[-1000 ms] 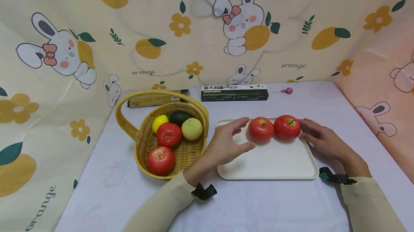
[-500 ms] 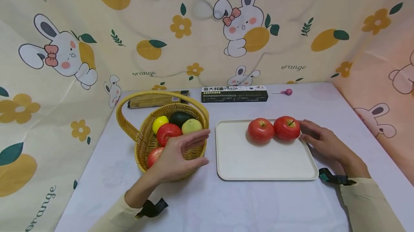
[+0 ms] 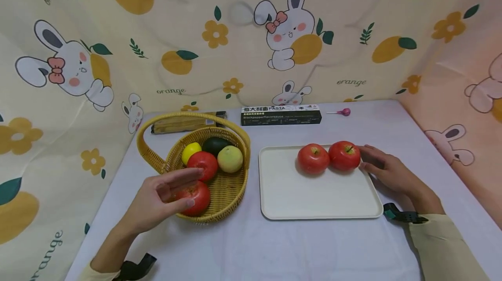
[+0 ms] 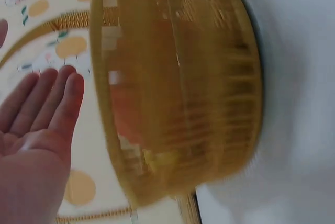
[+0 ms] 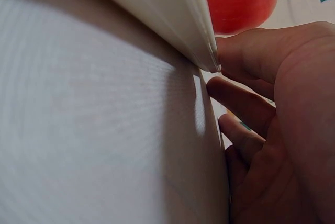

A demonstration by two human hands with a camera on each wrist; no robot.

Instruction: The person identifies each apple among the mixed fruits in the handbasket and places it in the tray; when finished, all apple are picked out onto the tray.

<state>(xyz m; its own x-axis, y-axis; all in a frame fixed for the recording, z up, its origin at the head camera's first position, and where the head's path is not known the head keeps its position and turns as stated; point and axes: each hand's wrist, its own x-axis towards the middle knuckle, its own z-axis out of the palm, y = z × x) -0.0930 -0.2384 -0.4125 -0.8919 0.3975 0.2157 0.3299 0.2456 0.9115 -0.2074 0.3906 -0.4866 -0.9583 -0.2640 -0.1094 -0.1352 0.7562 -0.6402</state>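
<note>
My left hand (image 3: 150, 204) is over the front left rim of a wicker basket (image 3: 239, 196), fingers nearly straight and thumb apart. In the left wrist view its palm and fingers hold nothing; the basket there is blurred. Below the fingertips lies a round red fruit (image 3: 199, 200), partly hidden. Another red fruit (image 3: 204, 164) lies behind it. My right hand (image 3: 392, 176) rests at the right edge of a white tray (image 3: 317, 198), beside a red apple (image 3: 344, 156). In the right wrist view, the thumb (image 5: 251, 51) meets the tray rim, with fingers loosely bent below. A second apple (image 3: 313, 159) stands alongside.
The basket also holds a yellow lemon-like fruit (image 3: 190, 152), a dark avocado-like fruit (image 3: 215, 145) and a pale green fruit (image 3: 230, 159); its handle (image 3: 188, 115) arches upright. Behind are a noodle pack (image 3: 172, 126), a pasta box (image 3: 280, 116) and a lollipop (image 3: 345, 112).
My left hand has moved left, from beside the apples on the tray, across the basket to its front left side. The right hand has stayed at the tray's right edge.
</note>
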